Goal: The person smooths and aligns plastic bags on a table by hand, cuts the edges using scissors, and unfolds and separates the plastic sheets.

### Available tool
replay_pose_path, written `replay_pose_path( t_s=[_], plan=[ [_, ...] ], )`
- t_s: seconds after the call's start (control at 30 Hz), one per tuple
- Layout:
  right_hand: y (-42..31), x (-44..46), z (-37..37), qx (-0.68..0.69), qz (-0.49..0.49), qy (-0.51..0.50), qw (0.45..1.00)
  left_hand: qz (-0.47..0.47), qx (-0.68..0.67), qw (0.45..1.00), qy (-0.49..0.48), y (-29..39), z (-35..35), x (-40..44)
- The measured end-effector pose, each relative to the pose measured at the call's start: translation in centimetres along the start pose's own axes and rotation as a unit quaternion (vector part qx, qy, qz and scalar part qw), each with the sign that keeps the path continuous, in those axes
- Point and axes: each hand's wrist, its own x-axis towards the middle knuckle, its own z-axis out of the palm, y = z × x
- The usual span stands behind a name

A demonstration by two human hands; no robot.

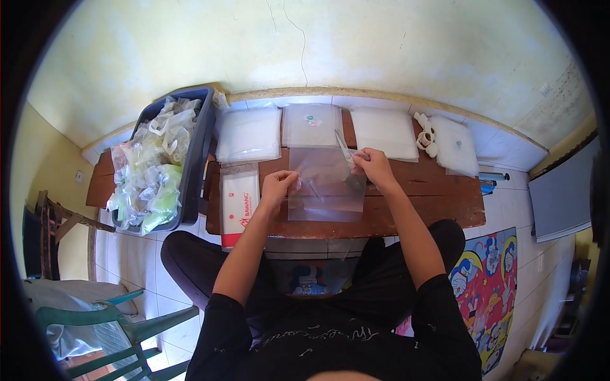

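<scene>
A clear bag (326, 200) was spread over the brown desk (438, 206) at the centre of the frame. The left hand (278, 186) had its grip pinching the bag's left edge; the right hand (373, 166) pinched near its upper right corner. A red-and-white packet (239, 193) lay left of the bag, and a plastic-filled bin (204, 130) stood at upper left.

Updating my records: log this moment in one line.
left hand: pinching left edge of clear plastic sheet | right hand: at right edge
</scene>
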Motion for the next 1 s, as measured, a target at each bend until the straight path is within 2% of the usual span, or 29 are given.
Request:
replay_pose_path(
  t_s=[0.33, 0.4, 0.43, 0.5, 0.63, 0.7, 0.8, 0.9, 1.0],
  plan=[
    [-0.8, 0.1, -1.0, -0.023, -0.025, 0.017, 0.999, 0.01, -0.026, 0.997, 0.078, 1.4, 1.2, -0.8],
    [-0.6, 0.1, -0.9, 0.071, -0.014, 0.009, 0.997, 0.008, -0.033, 0.996, 0.085, 1.6, 1.3, -1.0],
    [-0.5, 0.1, -0.9, 0.071, -0.015, 0.01, 0.997, 0.001, -0.055, 0.994, 0.09, 1.7, 1.3, -1.0],
    [-0.3, 0.2, -1.0, 0.084, -0.011, -0.029, 0.996, -0.006, -0.078, 0.992, 0.095, 1.7, 1.1, -1.0],
    [-1.4, -0.5, -0.6, 0.098, 0.008, -0.016, 0.995, 0.031, -0.132, 0.987, 0.089, 1.0, 1.0, -0.5],
    [-1.6, -1.0, -0.4, 0.063, 0.016, -0.064, 0.996, 0.054, -0.163, 0.98, 0.096, 0.6, 0.9, 0.0],
    [-0.6, -0.6, -0.4, 0.043, 0.008, -0.081, 0.996, 0.066, -0.177, 0.978, 0.089, 0.7, 0.6, 0.3],
    [-0.2, 0.1, -0.6, 0.109, -0.016, -0.039, 0.993, 0.049, -0.18, 0.979, 0.087, 1.5, 0.7, -0.3],
    [-2.7, -0.6, -0.9, 0.082, -0.022, -0.009, 0.996, 0.051, -0.152, 0.985, 0.071, 2.2, 1.0, -0.3]
  ],
)
